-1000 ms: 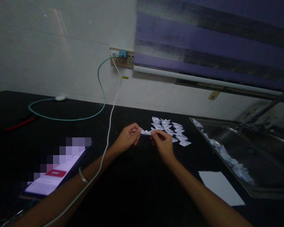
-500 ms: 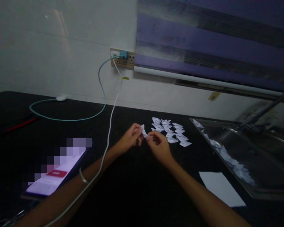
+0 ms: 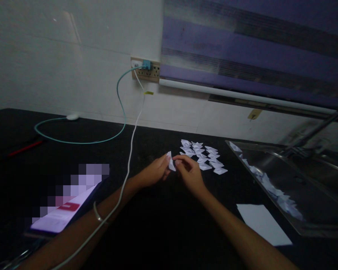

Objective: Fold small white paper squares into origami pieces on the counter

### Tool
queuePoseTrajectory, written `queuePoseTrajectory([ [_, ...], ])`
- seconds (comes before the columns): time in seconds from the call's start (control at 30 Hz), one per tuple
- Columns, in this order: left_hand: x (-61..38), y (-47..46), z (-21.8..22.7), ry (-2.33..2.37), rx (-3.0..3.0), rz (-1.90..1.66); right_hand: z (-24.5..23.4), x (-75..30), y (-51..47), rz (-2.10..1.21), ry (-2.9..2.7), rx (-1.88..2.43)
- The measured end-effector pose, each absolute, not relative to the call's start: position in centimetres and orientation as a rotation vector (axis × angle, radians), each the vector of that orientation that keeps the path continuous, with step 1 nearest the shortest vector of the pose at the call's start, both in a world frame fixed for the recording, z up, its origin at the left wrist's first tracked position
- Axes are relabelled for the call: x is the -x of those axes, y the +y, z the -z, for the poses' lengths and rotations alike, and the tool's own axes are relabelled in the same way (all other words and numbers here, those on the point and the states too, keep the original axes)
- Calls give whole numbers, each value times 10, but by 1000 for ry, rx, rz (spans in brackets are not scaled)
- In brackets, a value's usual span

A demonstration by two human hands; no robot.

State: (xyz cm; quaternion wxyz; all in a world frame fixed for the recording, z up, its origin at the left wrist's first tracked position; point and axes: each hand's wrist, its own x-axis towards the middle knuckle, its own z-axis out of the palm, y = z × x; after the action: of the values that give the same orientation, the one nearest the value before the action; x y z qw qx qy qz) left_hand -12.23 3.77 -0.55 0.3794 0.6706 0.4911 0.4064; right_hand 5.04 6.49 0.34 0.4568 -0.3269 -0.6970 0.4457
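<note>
Between the thumb and fingers of my left hand (image 3: 157,169) is a small white paper boat (image 3: 170,162), upright and partly covered by the thumb. My right hand (image 3: 189,171) has its thumb and forefinger pinched at the boat's right edge; its other fingers are curled. Just beyond, several folded white paper boats (image 3: 203,154) lie in rows on the black countertop (image 3: 163,232). A sheet of white paper (image 3: 264,224) rests to the right of my right forearm.
On the right is a metal sink (image 3: 287,183) with more folded white paper along its near-left edge. A lit phone or tablet (image 3: 56,217) lies at the left. One white cable (image 3: 129,165) crosses over my left forearm; a teal cable (image 3: 81,143) loops behind, from the wall socket (image 3: 149,77).
The paper boat has turned more upright and dropped slightly in my left hand. My left hand has tilted, its thumb now over the boat. My right fingertips have shifted up along its edge.
</note>
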Motion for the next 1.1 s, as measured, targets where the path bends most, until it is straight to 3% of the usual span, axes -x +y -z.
queuePoseTrajectory([
  [0.43,123,36,3,1508,-1909,-1041,-5,-47,55,-842,-1803,820],
  [0.6,122,35,-3,1598,-1952,-925,-2,-45,54,-940,-1712,819],
  [1.1,123,38,1,1433,-1833,-1037,1,-44,57,-1269,-1512,868],
])
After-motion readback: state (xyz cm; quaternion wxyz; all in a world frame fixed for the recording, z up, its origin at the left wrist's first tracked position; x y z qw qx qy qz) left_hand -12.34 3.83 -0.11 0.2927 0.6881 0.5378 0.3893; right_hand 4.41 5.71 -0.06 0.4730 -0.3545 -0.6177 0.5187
